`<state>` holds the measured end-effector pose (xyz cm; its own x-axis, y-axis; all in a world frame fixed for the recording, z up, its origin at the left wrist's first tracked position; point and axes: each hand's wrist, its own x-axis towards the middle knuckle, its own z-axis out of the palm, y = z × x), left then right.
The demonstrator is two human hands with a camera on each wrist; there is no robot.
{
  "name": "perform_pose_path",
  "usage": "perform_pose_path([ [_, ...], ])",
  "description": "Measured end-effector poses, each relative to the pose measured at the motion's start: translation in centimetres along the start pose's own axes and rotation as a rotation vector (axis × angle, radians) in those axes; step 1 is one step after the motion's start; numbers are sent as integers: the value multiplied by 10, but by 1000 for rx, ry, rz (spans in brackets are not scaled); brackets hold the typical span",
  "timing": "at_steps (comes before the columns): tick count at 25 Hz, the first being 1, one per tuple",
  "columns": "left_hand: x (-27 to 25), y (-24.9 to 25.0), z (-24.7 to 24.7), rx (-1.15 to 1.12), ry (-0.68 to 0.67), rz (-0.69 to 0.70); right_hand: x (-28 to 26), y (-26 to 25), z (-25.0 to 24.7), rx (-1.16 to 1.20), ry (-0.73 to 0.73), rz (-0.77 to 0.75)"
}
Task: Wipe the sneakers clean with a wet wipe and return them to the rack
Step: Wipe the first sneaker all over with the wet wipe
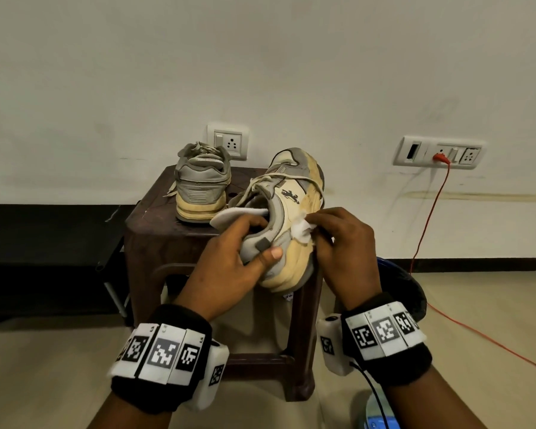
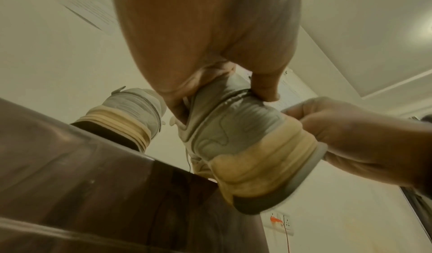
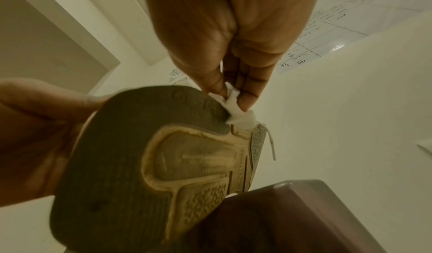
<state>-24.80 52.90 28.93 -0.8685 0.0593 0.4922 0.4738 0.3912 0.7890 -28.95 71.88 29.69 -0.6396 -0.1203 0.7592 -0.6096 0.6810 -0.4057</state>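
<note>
Against a pale wall, over the brown stool (image 1: 155, 218), left hand (image 1: 229, 267) gripped the sneaker's (image 1: 294, 212) heel, right hand (image 1: 344, 243) pinching wet wipe (image 1: 302, 230) at its side; firm short strokes advisable.

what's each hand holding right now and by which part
Left hand grips a sneaker by its heel collar. Right hand pinches a bunched wet wipe against the sneaker's side.
</note>
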Motion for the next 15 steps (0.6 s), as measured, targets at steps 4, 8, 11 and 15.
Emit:
perform_pose_path([
  [4,1,-5,-8,-79,-128,-32,-5,-2,-2,13,-20,-4],
  [8,0,-5,-7,-119,-42,-29,-15,-19,-14,26,-110,-133],
  [11,2,-4,-10,-87,-5,-11,-25,-34,-17,21,-208,-258],
  [15,1,-2,-9,-115,-30,-25,-18,-28,-9,-26,-80,-211],
])
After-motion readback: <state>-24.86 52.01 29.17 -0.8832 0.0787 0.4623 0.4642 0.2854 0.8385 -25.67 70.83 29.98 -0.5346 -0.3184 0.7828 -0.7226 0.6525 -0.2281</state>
